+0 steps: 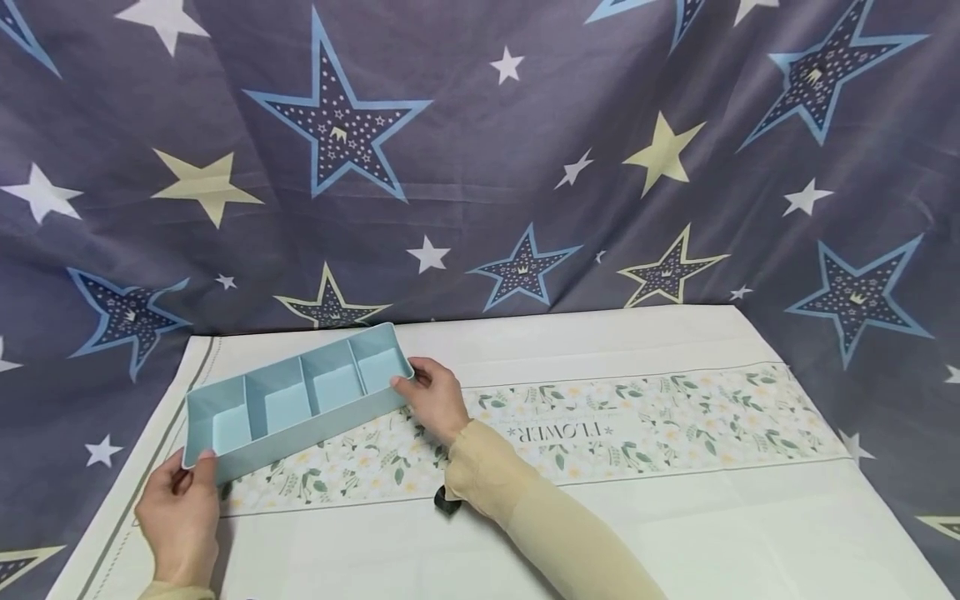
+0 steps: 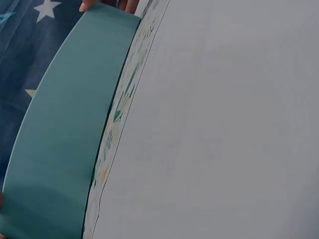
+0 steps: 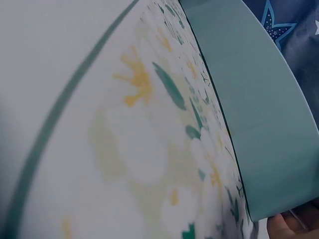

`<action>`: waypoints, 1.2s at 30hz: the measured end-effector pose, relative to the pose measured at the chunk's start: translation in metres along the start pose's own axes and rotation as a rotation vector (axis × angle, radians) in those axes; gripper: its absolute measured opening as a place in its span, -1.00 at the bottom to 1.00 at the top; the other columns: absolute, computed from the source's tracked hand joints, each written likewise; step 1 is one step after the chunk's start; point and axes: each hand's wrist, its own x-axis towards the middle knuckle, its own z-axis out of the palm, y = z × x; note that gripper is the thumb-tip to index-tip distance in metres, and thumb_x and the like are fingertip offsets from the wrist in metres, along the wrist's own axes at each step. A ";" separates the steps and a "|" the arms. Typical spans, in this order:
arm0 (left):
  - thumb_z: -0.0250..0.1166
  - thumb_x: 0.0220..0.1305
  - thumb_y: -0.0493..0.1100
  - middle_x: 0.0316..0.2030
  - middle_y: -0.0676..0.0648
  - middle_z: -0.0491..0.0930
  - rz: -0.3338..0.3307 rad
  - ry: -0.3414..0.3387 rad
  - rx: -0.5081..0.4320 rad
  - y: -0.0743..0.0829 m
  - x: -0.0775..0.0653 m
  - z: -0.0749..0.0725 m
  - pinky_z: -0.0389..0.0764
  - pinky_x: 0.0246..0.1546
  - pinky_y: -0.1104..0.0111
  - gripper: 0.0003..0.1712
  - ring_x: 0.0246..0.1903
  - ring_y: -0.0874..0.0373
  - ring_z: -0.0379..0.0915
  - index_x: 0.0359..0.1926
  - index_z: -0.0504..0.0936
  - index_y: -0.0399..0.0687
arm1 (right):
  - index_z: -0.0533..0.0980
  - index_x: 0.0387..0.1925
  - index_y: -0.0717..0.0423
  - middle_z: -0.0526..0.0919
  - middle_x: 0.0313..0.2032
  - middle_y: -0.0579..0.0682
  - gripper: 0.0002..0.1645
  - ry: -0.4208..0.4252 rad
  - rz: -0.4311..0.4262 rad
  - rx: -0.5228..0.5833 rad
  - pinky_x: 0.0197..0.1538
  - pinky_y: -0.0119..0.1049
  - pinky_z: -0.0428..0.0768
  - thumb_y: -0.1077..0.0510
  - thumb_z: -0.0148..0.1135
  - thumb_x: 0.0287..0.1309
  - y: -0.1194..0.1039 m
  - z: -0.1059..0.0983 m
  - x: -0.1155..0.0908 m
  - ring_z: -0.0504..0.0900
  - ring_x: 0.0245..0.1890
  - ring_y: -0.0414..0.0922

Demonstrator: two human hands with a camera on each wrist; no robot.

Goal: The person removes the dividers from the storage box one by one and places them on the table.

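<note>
A light blue organizer box (image 1: 315, 427) with several compartments in a row stands slantwise on the left part of the table, and no items show inside it. At its near left corner, my left hand (image 1: 178, 514) grips the end, with the thumb on the rim. My right hand (image 1: 437, 402) pinches the opposite end, thumb over the rim and the other fingers partly hidden behind the wall. The long side wall (image 2: 70, 114) fills much of the left wrist view. In the right wrist view, fingers (image 3: 289, 226) hold the box's lower corner.
A white tablecloth (image 1: 675, 533) covers the table, with a floral printed band (image 1: 675, 421) running across under the box. Behind the table hangs a dark star-patterned curtain (image 1: 480, 208). A small black object (image 1: 447, 501) is beside the right sleeve cuff.
</note>
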 end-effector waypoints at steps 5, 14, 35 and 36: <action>0.19 0.13 0.06 -0.10 -0.05 0.43 -0.010 -0.008 -0.037 0.002 -0.002 0.001 0.38 -0.33 0.67 -0.48 -0.17 0.24 0.36 0.13 0.39 0.08 | 0.37 0.06 0.21 0.49 0.00 0.20 -0.44 0.010 -0.007 0.016 -0.04 -0.37 0.48 0.01 0.21 0.07 0.001 -0.001 -0.002 0.45 -0.04 -0.09; 0.20 0.14 0.01 -0.12 -0.04 0.43 0.013 -0.014 -0.046 0.015 -0.011 0.001 0.37 -0.32 0.68 -0.50 -0.18 0.25 0.36 0.11 0.41 0.02 | 0.39 0.06 0.17 0.49 0.01 0.16 -0.43 0.016 0.010 0.022 -0.05 -0.38 0.47 -0.03 0.23 0.05 0.001 -0.009 -0.007 0.45 -0.03 -0.10; 0.19 0.14 0.07 -0.01 -0.13 0.44 0.023 -0.047 -0.034 0.013 -0.015 0.016 0.42 -0.13 0.53 -0.49 -0.11 0.21 0.35 0.12 0.40 0.10 | 0.40 0.05 0.15 0.52 -0.03 0.12 -0.41 0.036 0.019 0.015 -0.06 -0.35 0.48 -0.06 0.25 0.02 0.009 -0.028 -0.012 0.47 -0.15 -0.30; 0.20 0.13 0.07 -0.01 -0.13 0.44 0.028 -0.046 -0.037 0.011 -0.014 0.018 0.42 -0.13 0.52 -0.49 -0.10 0.21 0.36 0.12 0.41 0.11 | 0.40 0.05 0.15 0.52 -0.03 0.12 -0.41 0.037 0.016 0.016 -0.06 -0.35 0.48 -0.05 0.25 0.02 0.009 -0.029 -0.012 0.47 -0.15 -0.30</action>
